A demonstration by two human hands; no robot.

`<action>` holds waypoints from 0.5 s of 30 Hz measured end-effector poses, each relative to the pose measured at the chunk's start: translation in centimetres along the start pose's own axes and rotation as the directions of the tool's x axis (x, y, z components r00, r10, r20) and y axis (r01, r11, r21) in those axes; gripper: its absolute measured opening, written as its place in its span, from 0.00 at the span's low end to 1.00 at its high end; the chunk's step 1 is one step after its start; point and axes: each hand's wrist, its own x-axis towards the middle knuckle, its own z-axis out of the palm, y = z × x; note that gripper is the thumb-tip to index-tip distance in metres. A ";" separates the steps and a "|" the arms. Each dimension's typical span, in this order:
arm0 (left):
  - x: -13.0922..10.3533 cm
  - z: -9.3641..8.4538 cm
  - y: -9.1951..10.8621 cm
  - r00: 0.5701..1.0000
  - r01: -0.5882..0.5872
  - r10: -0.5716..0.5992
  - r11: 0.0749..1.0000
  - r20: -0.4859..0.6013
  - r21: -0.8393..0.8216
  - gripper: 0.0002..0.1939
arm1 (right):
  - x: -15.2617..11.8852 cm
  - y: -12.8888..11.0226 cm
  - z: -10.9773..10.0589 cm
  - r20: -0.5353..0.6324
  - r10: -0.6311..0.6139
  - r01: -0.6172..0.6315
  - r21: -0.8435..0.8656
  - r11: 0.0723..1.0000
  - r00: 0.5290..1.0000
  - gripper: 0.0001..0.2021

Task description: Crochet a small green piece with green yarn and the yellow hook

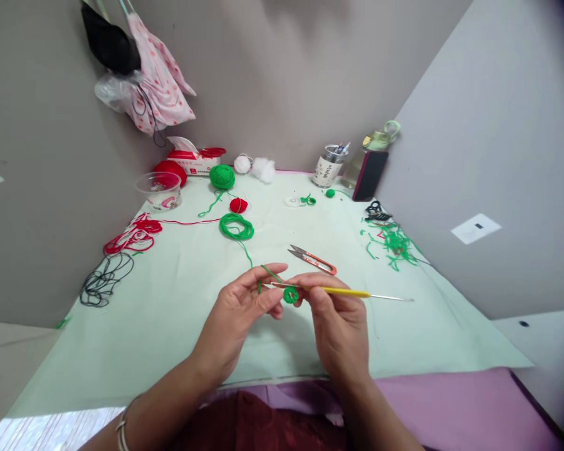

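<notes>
Between my hands is a small round green crochet piece (291,295). In my right hand (341,316) is a crochet hook (348,292) with a yellow grip, its tip pointing left just above the piece. My left hand (239,307) has green yarn running over its raised index finger, with the thumb and other fingers curled close to the piece's left side. That yarn trails back to a loose green coil (236,227) on the table. Thread snips (313,259) with orange handles lie just beyond my right hand.
Green yarn scraps (397,245) lie at the right. Along the back stand a green yarn ball (222,177), a tissue box (195,164), a pen cup (329,166) and a phone (371,176) leaning on a bottle. Red-white yarn (134,235) and dark cord (104,280) lie left.
</notes>
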 end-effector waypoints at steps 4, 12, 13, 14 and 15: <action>0.2 0.1 -0.1 1.000 0.012 -0.013 0.998 -0.013 -0.057 0.15 | 0.2 -0.3 0.4 0.024 -0.010 0.009 0.023 1.000 1.000 0.08; 0.0 0.1 0.0 1.000 0.008 -0.008 1.000 0.030 0.006 0.19 | 0.5 -0.1 0.4 -0.025 0.016 -0.014 0.065 0.998 1.000 0.02; -0.1 0.1 0.0 0.999 0.020 -0.020 1.000 0.040 0.013 0.20 | 0.4 0.0 0.4 -0.032 0.030 -0.028 0.071 0.997 0.999 0.02; -0.1 0.2 0.0 0.998 0.029 -0.030 0.999 0.047 0.019 0.20 | 0.4 0.1 0.4 -0.038 0.045 -0.042 0.082 0.996 0.998 0.02; -0.1 0.2 0.1 0.998 0.035 -0.036 0.999 0.052 0.023 0.20 | 0.4 0.1 0.4 -0.043 0.059 -0.055 0.097 0.994 0.997 0.02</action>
